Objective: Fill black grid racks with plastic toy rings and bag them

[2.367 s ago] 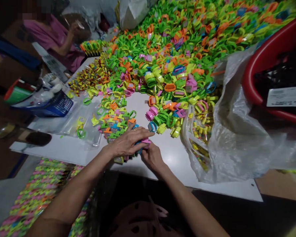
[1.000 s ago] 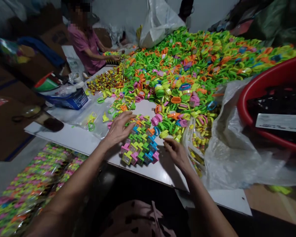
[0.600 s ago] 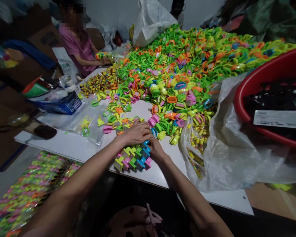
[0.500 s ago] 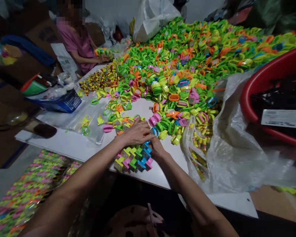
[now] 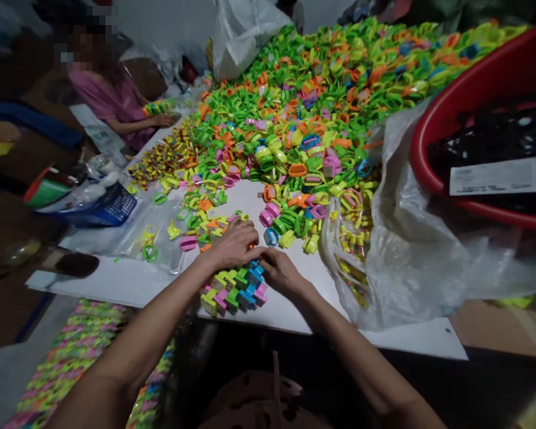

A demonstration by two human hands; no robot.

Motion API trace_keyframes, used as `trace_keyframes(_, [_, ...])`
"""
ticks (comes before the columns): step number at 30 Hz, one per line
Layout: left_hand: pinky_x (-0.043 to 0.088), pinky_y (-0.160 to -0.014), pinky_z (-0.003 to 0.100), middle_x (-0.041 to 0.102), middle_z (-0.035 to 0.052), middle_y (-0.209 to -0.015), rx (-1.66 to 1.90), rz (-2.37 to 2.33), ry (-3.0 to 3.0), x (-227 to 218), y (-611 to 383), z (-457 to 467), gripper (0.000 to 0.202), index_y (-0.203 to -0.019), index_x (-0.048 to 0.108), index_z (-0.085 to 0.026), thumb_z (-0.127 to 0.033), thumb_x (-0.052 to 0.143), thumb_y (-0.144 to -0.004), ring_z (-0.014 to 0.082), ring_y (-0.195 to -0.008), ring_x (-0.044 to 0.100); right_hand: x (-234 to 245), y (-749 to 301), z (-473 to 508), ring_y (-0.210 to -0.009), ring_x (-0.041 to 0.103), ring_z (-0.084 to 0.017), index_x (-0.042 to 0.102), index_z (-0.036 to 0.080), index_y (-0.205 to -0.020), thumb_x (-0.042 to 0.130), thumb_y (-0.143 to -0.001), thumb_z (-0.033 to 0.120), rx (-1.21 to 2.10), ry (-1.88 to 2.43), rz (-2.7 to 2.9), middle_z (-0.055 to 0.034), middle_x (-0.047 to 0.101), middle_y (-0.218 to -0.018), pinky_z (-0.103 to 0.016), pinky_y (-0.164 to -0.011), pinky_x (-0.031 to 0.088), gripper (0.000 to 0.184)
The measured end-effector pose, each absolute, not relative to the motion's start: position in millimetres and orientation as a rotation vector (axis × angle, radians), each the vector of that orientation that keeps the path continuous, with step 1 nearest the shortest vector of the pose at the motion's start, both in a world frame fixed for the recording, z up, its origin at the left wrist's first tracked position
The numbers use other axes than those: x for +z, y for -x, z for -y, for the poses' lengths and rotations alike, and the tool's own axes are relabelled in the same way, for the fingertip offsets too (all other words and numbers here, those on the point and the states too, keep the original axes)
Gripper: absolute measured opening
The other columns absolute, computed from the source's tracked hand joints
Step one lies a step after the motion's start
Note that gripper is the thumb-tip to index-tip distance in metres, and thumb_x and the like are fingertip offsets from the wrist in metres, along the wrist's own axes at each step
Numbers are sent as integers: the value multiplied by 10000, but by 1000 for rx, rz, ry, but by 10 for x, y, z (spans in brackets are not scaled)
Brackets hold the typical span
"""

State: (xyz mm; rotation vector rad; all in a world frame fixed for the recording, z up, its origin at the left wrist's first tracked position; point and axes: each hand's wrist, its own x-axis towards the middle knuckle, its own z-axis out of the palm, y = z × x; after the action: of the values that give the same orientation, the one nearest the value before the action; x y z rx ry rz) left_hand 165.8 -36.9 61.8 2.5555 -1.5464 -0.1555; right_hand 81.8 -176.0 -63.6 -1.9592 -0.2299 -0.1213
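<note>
A block of toy watches (image 5: 232,290) in yellow, pink, green and blue lies in tight rows at the table's front edge. My left hand (image 5: 236,243) lies across the back of this block, fingers curled over its far side and hiding part of it. At the block's right back corner, my right hand (image 5: 280,269) has its fingers bent and pressed together, almost touching the left fingers. What sits between those right fingers is hidden. A loose blue toy watch (image 5: 271,237) lies just beyond my right hand.
A large heap of toy watches (image 5: 304,113) covers the table's back. On the right are a clear plastic bag (image 5: 397,262) and a red basin (image 5: 422,155). A blue basket (image 5: 116,205) and a jar (image 5: 75,262) stand left. A person in pink (image 5: 102,101) works at far left.
The whole view has shifted, so the heap sits further left. My right hand has drawn back slightly from the loose blue toy watch, which now shows fully. My left hand stays over the block.
</note>
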Motion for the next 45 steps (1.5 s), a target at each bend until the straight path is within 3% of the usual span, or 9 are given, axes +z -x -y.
trace_keyframes(3, [250, -1073, 484, 639, 64, -861, -158, 1563, -2524, 605, -1676, 386, 366, -808, 629, -158, -471, 472, -914, 225, -1024, 544, -647, -654, 1758, -794, 592, -162, 616, 162, -1032, 490, -844, 175, -85, 1931, 246, -46, 652, -919, -275, -752, 470, 227])
trace_keyframes(8, [245, -1085, 506, 636, 69, -852, -189, 1538, -2599, 610, -1673, 397, 388, -796, 634, -155, -518, 520, -875, 244, -1028, 553, -617, -661, 1651, -991, 590, -197, 588, 176, -1072, 437, -835, 97, -186, 1915, 415, -92, 629, -1084, -319, -879, 472, 292])
trace_keyframes(16, [194, -1135, 523, 654, 60, -899, -170, 1539, -2560, 521, -1686, 393, 185, -806, 615, -189, -334, 511, -857, 269, -1184, 497, -757, -844, 1736, -1015, 550, -235, 571, 161, -1031, 436, -834, 126, -85, 2190, 611, -130, 605, -1065, -362, -869, 496, 241])
trace_keyframes(22, [215, -1134, 539, 667, 68, -872, -136, 1494, -2645, 495, -1659, 317, 166, -789, 628, -176, -270, 503, -846, 258, -1145, 536, -661, -891, 1657, -990, 561, -224, 572, 178, -993, 443, -847, 170, -88, 2119, 691, -112, 608, -1028, -361, -885, 491, 196])
trace_keyframes(25, [202, -1146, 533, 684, 81, -1024, -121, 1522, -2631, 559, -1621, 293, 197, -849, 651, -170, -303, 508, -881, 245, -1181, 533, -622, -791, 1648, -971, 570, -218, 565, 182, -1057, 433, -860, 167, -151, 2036, 615, -101, 610, -1035, -365, -864, 495, 238])
trace_keyframes(30, [144, -1143, 575, 571, 87, -1340, -37, 1587, -2501, 698, -1352, 334, 277, -1102, 659, -226, -373, 504, -925, 273, -1320, 433, -591, -473, 1746, -880, 600, -201, 576, 193, -1080, 463, -853, 179, -143, 1948, 405, -69, 629, -969, -344, -808, 507, 254])
trace_keyframes(35, [153, -1146, 556, 690, 42, -1123, -132, 1747, -2416, 644, -1134, 309, 246, -915, 728, -251, -357, 507, -936, 251, -1221, 527, -681, -380, 1631, -961, 611, -222, 621, 206, -983, 476, -803, 177, -238, 1889, 425, -89, 642, -1043, -369, -825, 522, 233])
trace_keyframes(39, [179, -1147, 539, 702, 41, -1076, -104, 1729, -2453, 548, -1079, 278, 265, -848, 738, -234, -338, 509, -932, 258, -1185, 540, -754, -414, 1546, -889, 626, -233, 649, 211, -898, 484, -787, 197, -273, 1928, 470, -101, 666, -968, -368, -760, 542, 200])
trace_keyframes(45, [236, -1127, 561, 703, 43, -913, -167, 1648, -2476, 496, -1121, 249, 326, -908, 741, -277, -384, 436, -947, 291, -1211, 510, -829, -521, 1647, -818, 637, -237, 638, 225, -677, 482, -795, 230, -121, 1988, 662, -89, 670, -804, -356, -713, 554, 196])
